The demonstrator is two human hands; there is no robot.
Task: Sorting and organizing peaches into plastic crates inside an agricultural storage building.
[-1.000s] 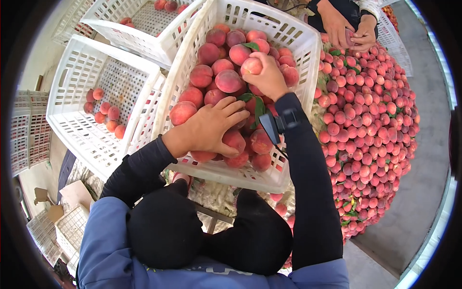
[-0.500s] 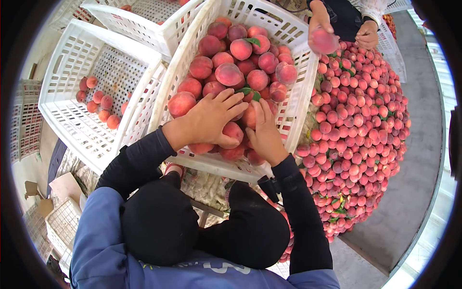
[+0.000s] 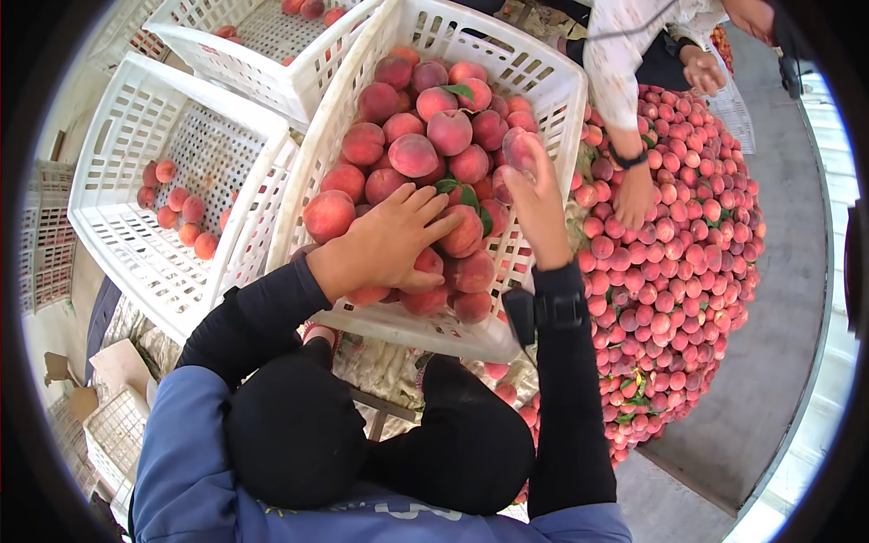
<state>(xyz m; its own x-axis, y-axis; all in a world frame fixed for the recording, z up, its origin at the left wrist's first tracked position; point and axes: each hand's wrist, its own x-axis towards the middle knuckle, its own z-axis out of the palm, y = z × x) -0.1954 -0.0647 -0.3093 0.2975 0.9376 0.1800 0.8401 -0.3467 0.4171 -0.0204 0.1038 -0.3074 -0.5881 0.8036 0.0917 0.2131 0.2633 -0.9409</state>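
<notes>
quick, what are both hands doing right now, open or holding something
Left hand: open, spread over peaches.
Right hand: fingers around a peach, firm grip can't be told.

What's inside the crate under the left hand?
Peaches and a few green leaves. The left hand and the upper peaches hide whatever lies deeper in the crate.

From the person's head, a wide fisheye camera looks down at close range on the full crate [image 3: 434, 338], with the knees [image 3: 294, 430] on its near side and the peach pile [image 3: 679, 271] to its right.
</notes>
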